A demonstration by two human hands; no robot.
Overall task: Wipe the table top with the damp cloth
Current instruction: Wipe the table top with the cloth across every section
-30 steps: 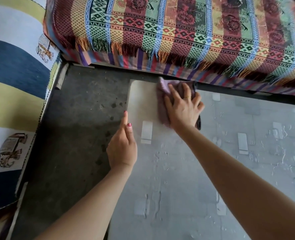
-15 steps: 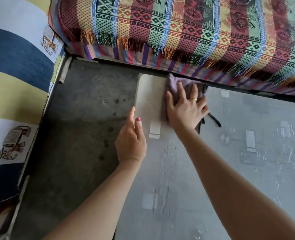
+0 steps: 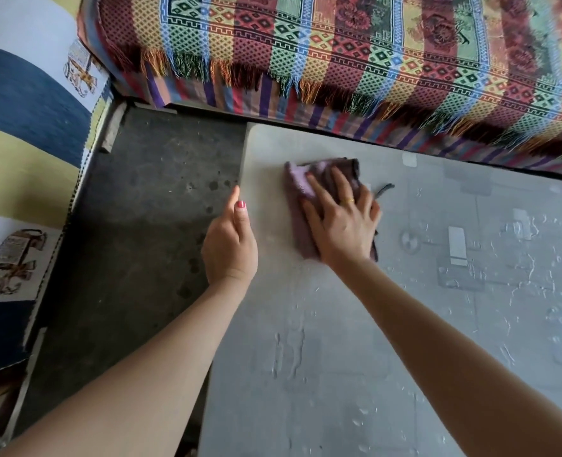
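A grey glass table top (image 3: 322, 341) fills the lower right, streaked with water drops. A purple damp cloth (image 3: 301, 186) lies flat near the table's far left corner. My right hand (image 3: 342, 222) presses down on the cloth with fingers spread, covering most of it. At the table's left edge rests my left hand (image 3: 230, 245), fingers together and curled over the rim, thumb on top.
A sofa with a striped, fringed woven throw (image 3: 355, 51) runs along the table's far side. Dark concrete floor (image 3: 141, 209) lies left of the table. A blue, yellow and white patterned mat (image 3: 16, 136) borders the floor at far left.
My right hand has slid the cloth from the far left corner back toward me and slightly right. My left hand stays on the table's left edge.
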